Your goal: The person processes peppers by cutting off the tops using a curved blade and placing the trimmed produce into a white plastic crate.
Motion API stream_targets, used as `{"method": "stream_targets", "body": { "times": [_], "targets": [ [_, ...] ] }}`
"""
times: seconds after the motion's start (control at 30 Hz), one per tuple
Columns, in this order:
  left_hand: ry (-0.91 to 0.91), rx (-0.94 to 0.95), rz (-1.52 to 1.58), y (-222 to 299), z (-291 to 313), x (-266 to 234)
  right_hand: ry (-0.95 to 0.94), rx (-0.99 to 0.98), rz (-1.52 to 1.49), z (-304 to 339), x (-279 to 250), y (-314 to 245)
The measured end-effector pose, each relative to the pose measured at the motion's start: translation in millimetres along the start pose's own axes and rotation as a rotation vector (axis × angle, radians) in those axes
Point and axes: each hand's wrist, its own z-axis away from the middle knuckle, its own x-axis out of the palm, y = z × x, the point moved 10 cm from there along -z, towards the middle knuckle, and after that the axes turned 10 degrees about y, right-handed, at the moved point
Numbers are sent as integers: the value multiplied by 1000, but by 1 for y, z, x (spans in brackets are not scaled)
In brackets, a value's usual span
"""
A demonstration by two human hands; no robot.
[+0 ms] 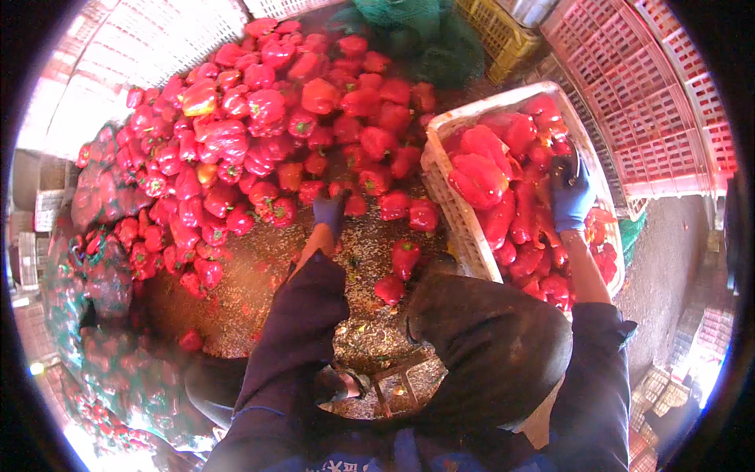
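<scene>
My left hand (329, 214), in a blue glove, reaches into the front edge of a big heap of red bell peppers (267, 106). Its fingertips meet the peppers there, and most of the fingers are hidden. My right hand (572, 197), gloved in blue as well, is over the right side of a pale plastic crate (462, 224). Red peppers (480, 177) fill this crate, some of them looking cut or split. The right fingers curl in, with something dark at their tips that I cannot make out.
Loose peppers (405, 259) lie near my knee on a floor strewn with pale seeds. Stacked red crates (621, 94) stand at the right, a yellow crate (499, 35) at the back. Green netting (425, 39) lies behind the heap. Net sacks of peppers (126, 377) sit at the left.
</scene>
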Motion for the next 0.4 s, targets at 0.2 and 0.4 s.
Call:
{"method": "stream_targets", "body": {
  "times": [0.2,0.4],
  "targets": [
    [-402,32,674,104,86,-51,-32,44,-71,4,-5,10],
    [-359,549,499,255,191,-180,-348,351,-337,-33,20,21]
  ]
}}
